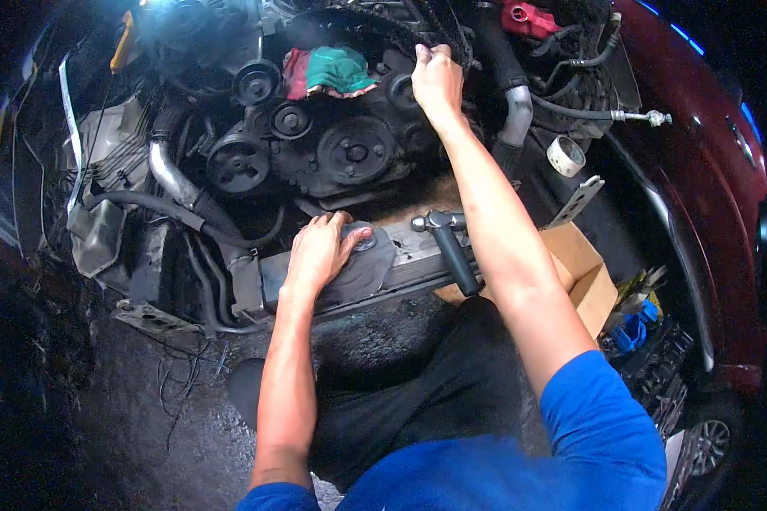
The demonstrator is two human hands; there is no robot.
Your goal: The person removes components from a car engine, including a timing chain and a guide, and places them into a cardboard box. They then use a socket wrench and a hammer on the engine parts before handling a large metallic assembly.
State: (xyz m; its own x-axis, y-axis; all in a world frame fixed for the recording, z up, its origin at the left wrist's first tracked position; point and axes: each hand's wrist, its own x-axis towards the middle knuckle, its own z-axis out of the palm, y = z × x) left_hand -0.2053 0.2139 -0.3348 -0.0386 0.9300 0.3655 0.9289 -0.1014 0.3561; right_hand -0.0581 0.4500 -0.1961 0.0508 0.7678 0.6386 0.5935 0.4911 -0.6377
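Note:
My left hand (317,255) lies with its fingers spread over a dark, rounded flat part (368,274) on top of the radiator. Beside its thumb a grey metal disc (364,241) shows in that part. My right hand (439,81) reaches to the upper right of the engine (349,153), its fingers curled closed near a black hose. Whatever those fingers grip is hidden. Several round pulleys (239,163) face me on the engine front. A black air tool (452,254) with a metal head rests on the radiator top, under my right forearm.
A red and green cloth (337,70) lies on the engine. At right are a white tape roll (566,156), a perforated metal bracket (575,201), a cardboard box (590,281) and a dark red fender (690,145). Metal pipes (175,170) and hoses flank the engine.

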